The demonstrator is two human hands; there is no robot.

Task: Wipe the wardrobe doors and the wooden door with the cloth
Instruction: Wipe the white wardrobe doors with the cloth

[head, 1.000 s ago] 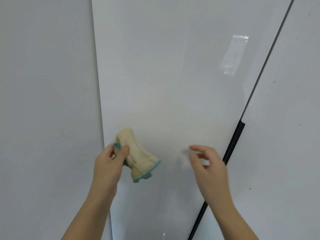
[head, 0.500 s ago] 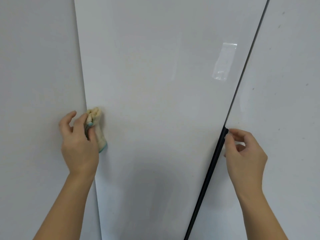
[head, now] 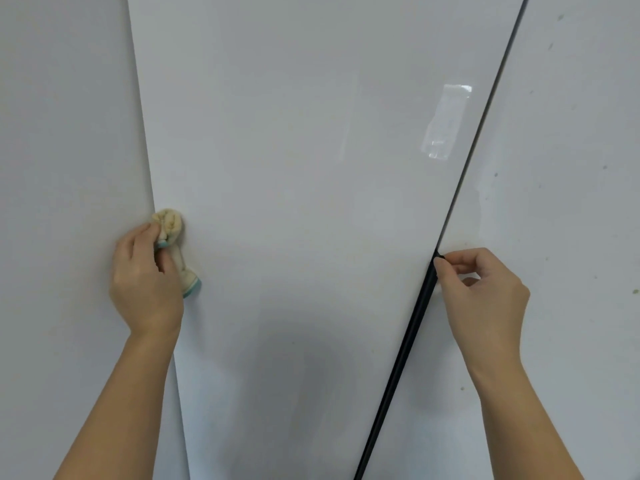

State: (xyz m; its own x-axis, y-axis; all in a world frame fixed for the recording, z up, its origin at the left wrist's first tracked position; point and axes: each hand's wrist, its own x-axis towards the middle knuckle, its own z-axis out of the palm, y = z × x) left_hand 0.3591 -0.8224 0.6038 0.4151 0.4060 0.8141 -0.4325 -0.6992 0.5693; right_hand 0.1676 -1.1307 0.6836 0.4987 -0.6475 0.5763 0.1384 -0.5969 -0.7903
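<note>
Cloth at the left edge of the wardrobe door.
The left hand (head: pixel 145 278) grips the soft, bunched cloth (head: pixel 173 237) against the glossy wardrobe door (head: pixel 294 202); the right hand (head: pixel 485 292) pinches the black handle strip (head: pixel 408 334). The cloth likely squashes easily, best held mid-wad.

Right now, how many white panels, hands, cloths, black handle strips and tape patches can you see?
white panels: 3
hands, left hand and right hand: 2
cloth: 1
black handle strip: 1
clear tape patch: 1
Total: 8
</note>
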